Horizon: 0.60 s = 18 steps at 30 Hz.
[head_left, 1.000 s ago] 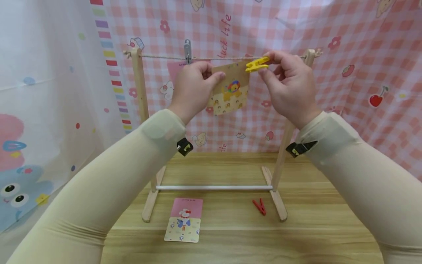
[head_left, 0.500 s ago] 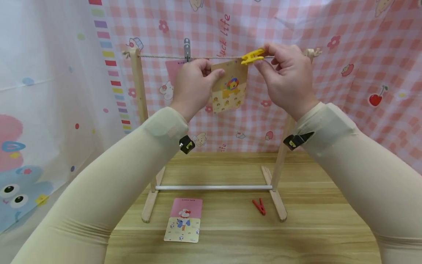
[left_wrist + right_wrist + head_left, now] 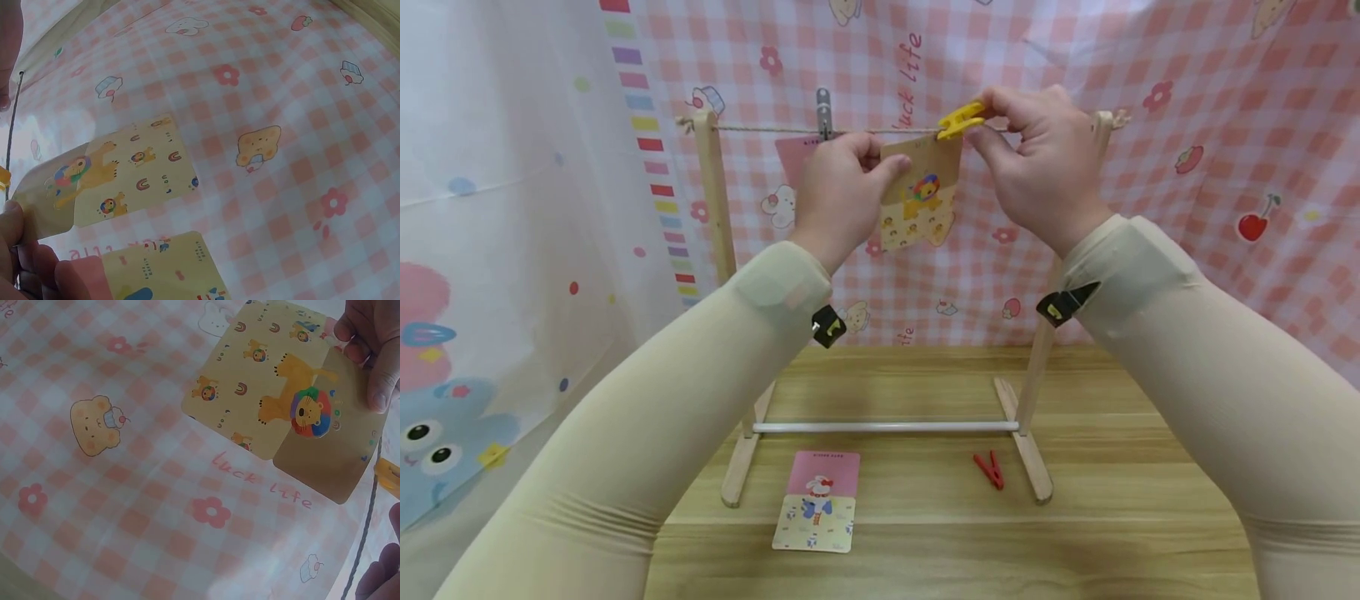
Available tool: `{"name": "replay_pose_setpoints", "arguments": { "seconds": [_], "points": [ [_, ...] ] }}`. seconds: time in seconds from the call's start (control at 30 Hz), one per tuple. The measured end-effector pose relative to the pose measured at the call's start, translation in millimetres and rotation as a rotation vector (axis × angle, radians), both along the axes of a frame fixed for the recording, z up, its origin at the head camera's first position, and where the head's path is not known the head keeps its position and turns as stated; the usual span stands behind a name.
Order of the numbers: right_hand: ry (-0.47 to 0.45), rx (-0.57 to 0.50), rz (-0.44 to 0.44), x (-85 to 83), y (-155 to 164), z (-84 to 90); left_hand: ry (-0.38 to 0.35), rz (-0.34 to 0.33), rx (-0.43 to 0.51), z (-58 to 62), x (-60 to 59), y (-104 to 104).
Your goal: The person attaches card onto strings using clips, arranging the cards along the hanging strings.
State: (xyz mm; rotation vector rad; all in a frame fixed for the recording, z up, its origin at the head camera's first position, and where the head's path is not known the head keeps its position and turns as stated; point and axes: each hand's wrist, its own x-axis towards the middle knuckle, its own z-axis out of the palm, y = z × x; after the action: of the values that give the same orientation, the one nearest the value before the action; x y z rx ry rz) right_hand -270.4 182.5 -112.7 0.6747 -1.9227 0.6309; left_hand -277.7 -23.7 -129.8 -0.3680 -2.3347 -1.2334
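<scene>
Left hand [image 3: 838, 196] pinches lion card [image 3: 920, 196] by left edge, keeping top edge level at string [image 3: 760, 129]. Right hand [image 3: 1037, 171] squeezes yellow clothespin [image 3: 958, 121] at card's top right corner, jaws apparently parted to straddle card and string. Grey clip [image 3: 824, 112] holds pink card beyond left hand.

Place: a staged play corner, like a child's room.
Backdrop: pink checked cartoon curtain [image 3: 1150, 208] behind.
Surface: pale wood surface [image 3: 925, 533] carrying a toy drying rack [image 3: 715, 250].
</scene>
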Motion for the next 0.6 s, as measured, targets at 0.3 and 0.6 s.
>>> {"name": "replay_pose_setpoints", "arguments": {
  "seconds": [0.3,0.6],
  "points": [
    [-0.055,0.045,-0.021,-2.8,-2.5,3.6,-0.003,0.010,-0.002,-0.5,-1.2,1.6],
    [-0.079,0.099,-0.041,-3.3,-7.0,5.0,0.010,0.020,-0.011,-2.4,-2.7,0.6]
  ]
}}
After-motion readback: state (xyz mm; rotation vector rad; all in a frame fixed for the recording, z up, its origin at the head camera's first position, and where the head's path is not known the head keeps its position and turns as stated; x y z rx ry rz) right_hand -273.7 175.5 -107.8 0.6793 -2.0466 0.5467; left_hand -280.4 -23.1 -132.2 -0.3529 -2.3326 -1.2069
